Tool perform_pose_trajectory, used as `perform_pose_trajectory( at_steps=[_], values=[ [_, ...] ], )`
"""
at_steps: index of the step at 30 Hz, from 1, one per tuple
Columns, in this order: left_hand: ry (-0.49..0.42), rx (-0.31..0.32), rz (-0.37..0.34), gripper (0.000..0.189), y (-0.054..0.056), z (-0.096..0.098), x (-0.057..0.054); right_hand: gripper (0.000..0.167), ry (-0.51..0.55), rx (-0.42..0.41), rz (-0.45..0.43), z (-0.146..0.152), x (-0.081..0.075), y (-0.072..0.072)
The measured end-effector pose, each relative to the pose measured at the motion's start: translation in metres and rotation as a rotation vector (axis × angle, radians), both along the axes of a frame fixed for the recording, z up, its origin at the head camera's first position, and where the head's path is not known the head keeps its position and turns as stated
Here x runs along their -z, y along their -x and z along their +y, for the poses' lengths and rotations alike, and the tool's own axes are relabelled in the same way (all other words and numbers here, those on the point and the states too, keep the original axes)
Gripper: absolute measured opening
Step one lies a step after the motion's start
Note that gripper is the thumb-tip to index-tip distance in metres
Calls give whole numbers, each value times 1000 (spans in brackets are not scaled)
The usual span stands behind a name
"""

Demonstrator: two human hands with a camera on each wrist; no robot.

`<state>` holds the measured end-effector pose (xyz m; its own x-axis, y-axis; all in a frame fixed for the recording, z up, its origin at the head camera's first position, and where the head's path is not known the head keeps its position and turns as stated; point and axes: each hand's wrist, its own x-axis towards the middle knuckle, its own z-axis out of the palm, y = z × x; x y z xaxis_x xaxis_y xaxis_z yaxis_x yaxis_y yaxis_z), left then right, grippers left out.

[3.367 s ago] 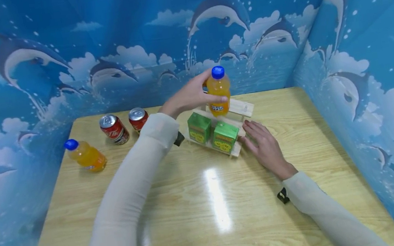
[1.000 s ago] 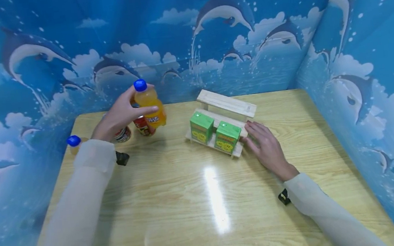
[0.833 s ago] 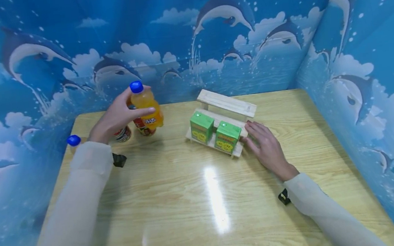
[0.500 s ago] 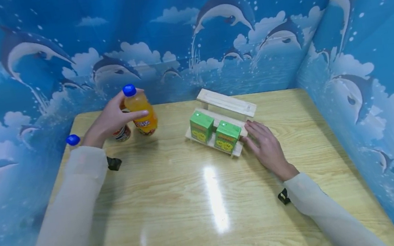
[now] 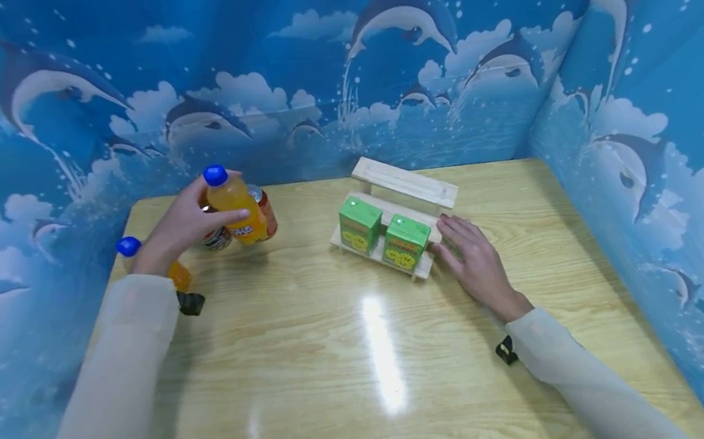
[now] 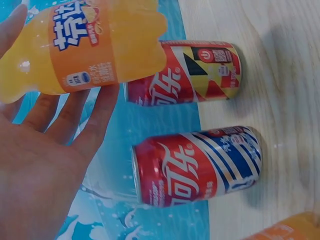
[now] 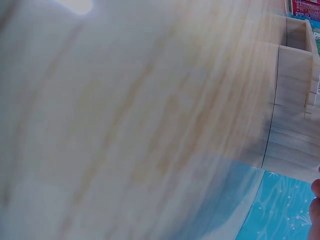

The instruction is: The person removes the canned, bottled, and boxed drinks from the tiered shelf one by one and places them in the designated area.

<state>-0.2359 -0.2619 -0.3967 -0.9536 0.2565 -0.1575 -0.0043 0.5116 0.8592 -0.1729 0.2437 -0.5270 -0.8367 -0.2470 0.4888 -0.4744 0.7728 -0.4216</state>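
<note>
My left hand (image 5: 177,230) grips an orange soda bottle (image 5: 238,208) with a blue cap, thumb across its front. In the head view it is tilted and overlaps one red cola can (image 5: 265,212). A second cola can (image 6: 197,167) stands beside that one in the left wrist view; my hand partly covers it in the head view. Another orange soda bottle (image 5: 180,276) is partly hidden behind my left wrist. My right hand (image 5: 478,266) touches the right end of a stepped wooden rack (image 5: 405,183) with its fingertips. Two green drink cartons (image 5: 361,227) stand on its lowest step.
The light wood table (image 5: 318,370) has a bright reflection near its middle. A blue dolphin-print curtain (image 5: 279,53) encloses its back and sides. In the right wrist view the rack's side panel (image 7: 292,110) shows at the right edge.
My left hand has carried the bottle from over the rack leftward to the cans, then farther left and lower. The rack's upper steps are bare now. My right hand has stayed in place.
</note>
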Motion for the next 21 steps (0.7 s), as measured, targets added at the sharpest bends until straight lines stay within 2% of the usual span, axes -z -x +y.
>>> perform_pose_trajectory(
  at_steps=[5, 14, 21],
  values=[
    [49, -16, -33, 87, -5, -8, 3, 49, -4, -1, 1, 0, 0, 0],
    [56, -37, -92, 88, -8, -22, 16, 48, -3, 0, 10, 1, 2, 1],
    [136, -78, -123, 100, -15, -28, 24, 49, 1, -4, 2, 0, 1, 0]
  ],
)
